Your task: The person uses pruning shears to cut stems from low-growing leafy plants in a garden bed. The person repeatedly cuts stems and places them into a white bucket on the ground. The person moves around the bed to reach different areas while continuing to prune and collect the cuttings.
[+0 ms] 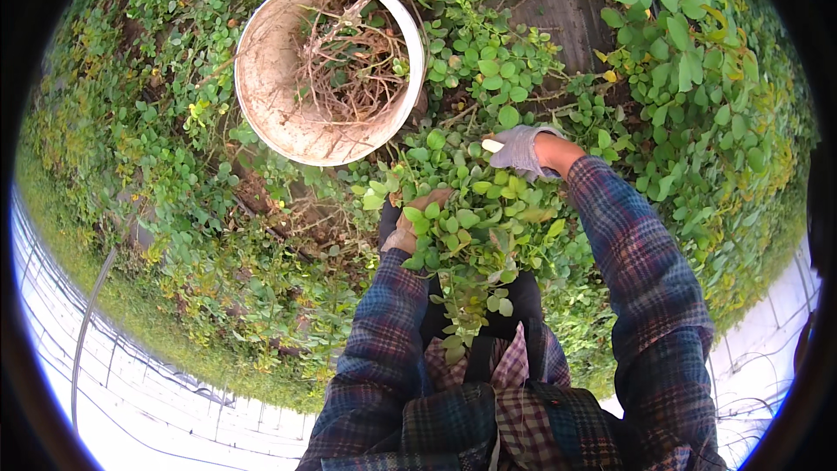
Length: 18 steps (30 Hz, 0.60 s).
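At two o'clock, the gloved right hand (526, 150) wraps a pale handle (494, 146), fingertips hidden. Towards three, just off centre, leafy stems (475, 220) mask the left hand (404, 233); can't tell its fingers' grip!

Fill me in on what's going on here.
A person is working among leafy plants. The left hand, partly hidden, is at a leafy clump; its grip can't be made out. The gloved right hand holds a pale object, mostly covered. Beyond the hands, to the left, sits a white bucket with dry twigs inside.
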### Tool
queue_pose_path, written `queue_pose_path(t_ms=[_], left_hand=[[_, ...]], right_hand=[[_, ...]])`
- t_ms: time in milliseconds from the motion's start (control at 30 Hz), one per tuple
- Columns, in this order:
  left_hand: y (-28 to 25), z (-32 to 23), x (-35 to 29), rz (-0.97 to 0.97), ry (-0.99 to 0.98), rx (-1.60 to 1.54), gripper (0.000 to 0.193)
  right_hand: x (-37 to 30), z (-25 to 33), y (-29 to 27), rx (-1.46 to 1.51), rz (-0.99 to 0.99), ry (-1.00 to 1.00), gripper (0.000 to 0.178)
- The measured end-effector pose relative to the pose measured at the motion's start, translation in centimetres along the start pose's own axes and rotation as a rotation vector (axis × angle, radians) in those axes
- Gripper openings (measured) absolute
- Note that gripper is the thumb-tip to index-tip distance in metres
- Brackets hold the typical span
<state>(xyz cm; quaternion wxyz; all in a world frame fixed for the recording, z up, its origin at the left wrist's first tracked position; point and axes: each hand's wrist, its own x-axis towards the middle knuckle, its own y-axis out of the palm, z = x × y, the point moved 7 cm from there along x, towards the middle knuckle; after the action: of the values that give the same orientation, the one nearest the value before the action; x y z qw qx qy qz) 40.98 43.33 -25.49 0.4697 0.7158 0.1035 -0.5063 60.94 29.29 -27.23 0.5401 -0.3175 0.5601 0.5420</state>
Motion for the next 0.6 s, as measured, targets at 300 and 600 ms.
queue_pose_path(t_ms=[300, 600], left_hand=[[-6.3, 4.5, -0.1, -0.024, 0.118, -0.283, 0.054], [-9.8, 6.1, 1.1, -0.052, 0.306, 0.647, 0.049]], right_hand=[[-0.6, 0.6, -0.6, -0.089, -0.136, -0.175, 0.059], [1.6, 2.3, 2.8, -0.055, 0.135, 0.038, 0.07]])
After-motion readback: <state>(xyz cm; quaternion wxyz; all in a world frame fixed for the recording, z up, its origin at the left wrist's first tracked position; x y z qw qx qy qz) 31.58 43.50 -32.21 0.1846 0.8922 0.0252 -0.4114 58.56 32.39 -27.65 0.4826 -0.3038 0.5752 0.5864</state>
